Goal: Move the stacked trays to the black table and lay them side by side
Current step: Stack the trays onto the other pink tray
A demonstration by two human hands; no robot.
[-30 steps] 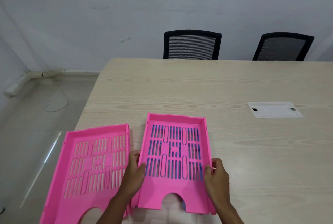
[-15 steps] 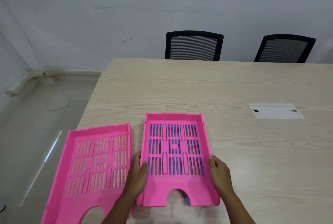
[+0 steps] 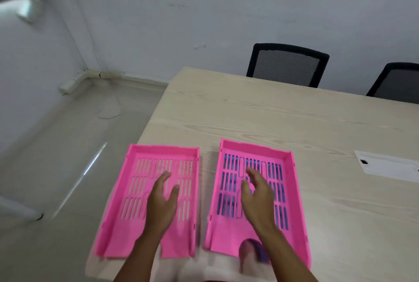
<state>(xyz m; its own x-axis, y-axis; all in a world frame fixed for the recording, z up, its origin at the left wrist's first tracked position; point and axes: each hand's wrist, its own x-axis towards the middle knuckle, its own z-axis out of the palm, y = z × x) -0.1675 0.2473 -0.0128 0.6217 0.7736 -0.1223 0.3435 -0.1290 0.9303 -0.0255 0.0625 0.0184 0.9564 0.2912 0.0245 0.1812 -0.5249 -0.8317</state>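
Two pink slotted trays lie side by side on a light wooden table (image 3: 294,122). The left tray (image 3: 136,191) overhangs the table's left edge. The right tray (image 3: 288,191) shows blue through its slots, so something blue lies under it. My left hand (image 3: 162,200) hovers over the left tray with fingers apart, holding nothing. Above the middle of the right tray, my right hand (image 3: 256,193) is also open and holds nothing. Whether either hand touches its tray, I cannot tell.
A white cable cover plate (image 3: 390,167) is set in the table to the right. Two black mesh chairs (image 3: 286,65) (image 3: 396,83) stand at the far side. Grey floor (image 3: 56,157) lies to the left, below the table's left edge.
Both hands let go of the right tray's sides and now hover open, one over each tray. The view swung left and the trays look farther apart.
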